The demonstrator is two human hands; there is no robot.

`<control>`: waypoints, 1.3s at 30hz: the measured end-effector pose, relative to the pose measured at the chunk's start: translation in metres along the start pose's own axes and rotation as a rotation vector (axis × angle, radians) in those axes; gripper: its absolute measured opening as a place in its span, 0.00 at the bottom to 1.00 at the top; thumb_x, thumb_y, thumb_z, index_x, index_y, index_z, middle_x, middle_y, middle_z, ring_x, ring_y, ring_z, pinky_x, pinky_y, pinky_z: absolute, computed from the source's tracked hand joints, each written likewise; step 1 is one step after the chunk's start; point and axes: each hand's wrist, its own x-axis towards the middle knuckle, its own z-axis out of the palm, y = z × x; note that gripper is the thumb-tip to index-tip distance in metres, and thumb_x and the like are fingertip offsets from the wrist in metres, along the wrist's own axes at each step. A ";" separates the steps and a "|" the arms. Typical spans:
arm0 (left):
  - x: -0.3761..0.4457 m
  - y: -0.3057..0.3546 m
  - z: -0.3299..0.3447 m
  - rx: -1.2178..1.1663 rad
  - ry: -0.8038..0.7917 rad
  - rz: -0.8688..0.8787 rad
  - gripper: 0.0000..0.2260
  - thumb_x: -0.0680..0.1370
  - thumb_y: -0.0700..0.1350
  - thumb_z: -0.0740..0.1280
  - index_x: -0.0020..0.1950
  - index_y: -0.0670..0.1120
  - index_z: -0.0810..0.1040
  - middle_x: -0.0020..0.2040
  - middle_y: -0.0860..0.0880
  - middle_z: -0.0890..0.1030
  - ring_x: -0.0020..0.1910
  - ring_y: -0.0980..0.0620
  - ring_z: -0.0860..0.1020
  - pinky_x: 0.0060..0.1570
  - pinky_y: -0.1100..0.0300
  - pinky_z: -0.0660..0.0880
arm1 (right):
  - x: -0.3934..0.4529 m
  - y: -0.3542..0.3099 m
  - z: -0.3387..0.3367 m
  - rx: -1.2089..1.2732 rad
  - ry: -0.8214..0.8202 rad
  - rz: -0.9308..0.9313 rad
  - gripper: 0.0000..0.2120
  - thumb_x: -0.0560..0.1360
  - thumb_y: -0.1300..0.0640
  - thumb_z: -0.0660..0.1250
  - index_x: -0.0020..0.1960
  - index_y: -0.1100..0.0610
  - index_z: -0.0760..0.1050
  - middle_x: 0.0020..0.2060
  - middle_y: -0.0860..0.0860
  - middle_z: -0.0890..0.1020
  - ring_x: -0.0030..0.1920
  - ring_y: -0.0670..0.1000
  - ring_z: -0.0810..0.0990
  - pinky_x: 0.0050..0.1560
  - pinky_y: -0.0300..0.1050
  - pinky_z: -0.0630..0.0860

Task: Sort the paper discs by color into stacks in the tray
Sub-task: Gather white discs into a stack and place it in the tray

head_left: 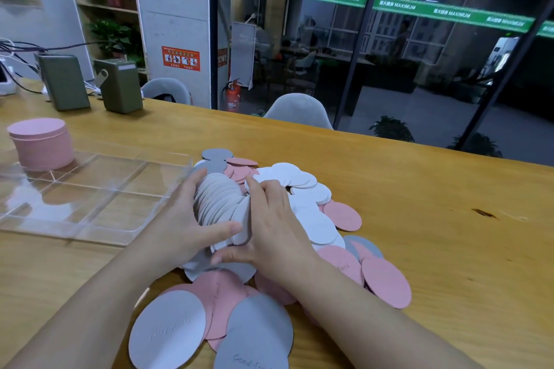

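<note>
A loose heap of pink, white and grey paper discs [302,213] lies on the wooden table. Between both hands stands a fanned bundle of white discs [220,204], on edge over the heap. My left hand [180,219] grips its left side, thumb across the front. My right hand [269,225] grips its right side, fingers curled over the top. A clear divided tray [99,189] lies to the left. A tall stack of pink discs [42,144] stands in its far left compartment.
Two olive-green boxes [120,84] and cables sit at the table's far left. Grey chairs [299,111] stand behind the far edge, by a glass wall. Large grey [254,335] and white [171,329] discs lie near my front edge.
</note>
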 end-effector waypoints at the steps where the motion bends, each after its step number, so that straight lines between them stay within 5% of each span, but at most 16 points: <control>1: 0.000 -0.001 0.001 -0.001 0.006 0.008 0.55 0.52 0.64 0.74 0.75 0.56 0.55 0.72 0.56 0.65 0.71 0.56 0.64 0.71 0.49 0.64 | 0.000 0.000 0.000 0.004 0.005 -0.011 0.56 0.59 0.38 0.76 0.75 0.59 0.51 0.61 0.52 0.61 0.62 0.50 0.60 0.62 0.43 0.64; 5: -0.002 0.000 0.002 0.005 0.013 0.013 0.52 0.54 0.64 0.73 0.75 0.57 0.56 0.72 0.57 0.66 0.70 0.57 0.65 0.71 0.50 0.64 | -0.004 0.012 -0.010 0.013 -0.034 -0.020 0.54 0.61 0.39 0.75 0.75 0.56 0.51 0.62 0.50 0.62 0.62 0.48 0.59 0.63 0.40 0.61; 12: -0.003 0.002 0.002 0.038 0.010 0.012 0.51 0.55 0.66 0.72 0.75 0.59 0.54 0.71 0.58 0.65 0.69 0.56 0.66 0.70 0.50 0.64 | -0.017 0.069 -0.054 -0.104 -0.183 0.229 0.29 0.72 0.42 0.67 0.68 0.54 0.68 0.63 0.50 0.71 0.64 0.51 0.65 0.58 0.41 0.62; 14: -0.004 0.004 0.002 0.052 0.013 0.014 0.50 0.56 0.65 0.72 0.75 0.59 0.54 0.72 0.58 0.64 0.70 0.56 0.65 0.70 0.51 0.64 | -0.019 0.082 -0.062 -0.087 -0.222 0.337 0.25 0.73 0.43 0.67 0.61 0.60 0.74 0.59 0.55 0.75 0.56 0.52 0.71 0.56 0.47 0.68; 16: -0.004 0.006 0.003 0.063 0.018 0.009 0.49 0.57 0.63 0.72 0.75 0.59 0.54 0.72 0.58 0.63 0.70 0.56 0.64 0.70 0.52 0.63 | -0.021 0.089 -0.064 -0.025 -0.225 0.409 0.20 0.72 0.44 0.69 0.45 0.63 0.73 0.52 0.58 0.79 0.40 0.51 0.72 0.43 0.50 0.70; 19: -0.006 0.007 0.003 0.070 0.020 0.006 0.50 0.56 0.65 0.72 0.75 0.59 0.54 0.73 0.59 0.62 0.71 0.57 0.63 0.70 0.52 0.63 | -0.025 0.085 -0.068 0.083 -0.272 0.459 0.20 0.72 0.45 0.69 0.33 0.55 0.64 0.33 0.48 0.73 0.30 0.47 0.64 0.32 0.42 0.61; 22: -0.006 0.007 0.002 0.071 0.018 0.000 0.51 0.55 0.66 0.70 0.75 0.59 0.54 0.73 0.59 0.62 0.71 0.57 0.63 0.70 0.51 0.63 | -0.025 0.079 -0.067 0.090 -0.297 0.444 0.10 0.71 0.46 0.70 0.45 0.50 0.74 0.40 0.40 0.73 0.38 0.40 0.72 0.35 0.32 0.65; 24: -0.007 0.007 0.002 0.075 0.015 -0.001 0.51 0.55 0.66 0.70 0.75 0.59 0.54 0.73 0.59 0.62 0.71 0.57 0.63 0.70 0.51 0.63 | -0.023 0.078 -0.065 0.039 -0.311 0.459 0.19 0.69 0.44 0.71 0.52 0.57 0.75 0.46 0.45 0.73 0.43 0.45 0.73 0.41 0.37 0.68; 26: -0.007 0.007 0.002 0.075 0.013 0.003 0.50 0.56 0.65 0.71 0.75 0.59 0.54 0.73 0.59 0.62 0.71 0.57 0.63 0.70 0.51 0.63 | -0.023 0.078 -0.065 0.001 -0.327 0.485 0.22 0.67 0.44 0.73 0.48 0.61 0.73 0.41 0.47 0.69 0.37 0.46 0.68 0.36 0.39 0.65; 29: -0.006 0.007 0.003 0.079 0.015 0.010 0.47 0.60 0.61 0.72 0.75 0.58 0.54 0.73 0.58 0.62 0.71 0.56 0.63 0.70 0.52 0.63 | -0.025 0.075 -0.069 0.028 -0.345 0.493 0.18 0.66 0.46 0.75 0.46 0.55 0.70 0.42 0.46 0.69 0.38 0.45 0.67 0.32 0.36 0.61; 35: -0.006 0.006 0.002 0.079 0.010 0.002 0.51 0.55 0.67 0.70 0.75 0.59 0.54 0.73 0.58 0.63 0.70 0.55 0.64 0.70 0.49 0.64 | -0.029 0.076 -0.074 0.201 -0.319 0.514 0.25 0.71 0.52 0.71 0.65 0.52 0.68 0.53 0.43 0.74 0.37 0.43 0.73 0.28 0.33 0.68; 39: -0.005 0.006 0.002 0.073 0.008 0.004 0.51 0.55 0.66 0.70 0.75 0.59 0.54 0.73 0.58 0.63 0.71 0.55 0.64 0.70 0.49 0.64 | -0.031 0.075 -0.076 0.274 -0.249 0.460 0.11 0.75 0.57 0.64 0.57 0.51 0.71 0.49 0.51 0.78 0.36 0.50 0.76 0.33 0.45 0.75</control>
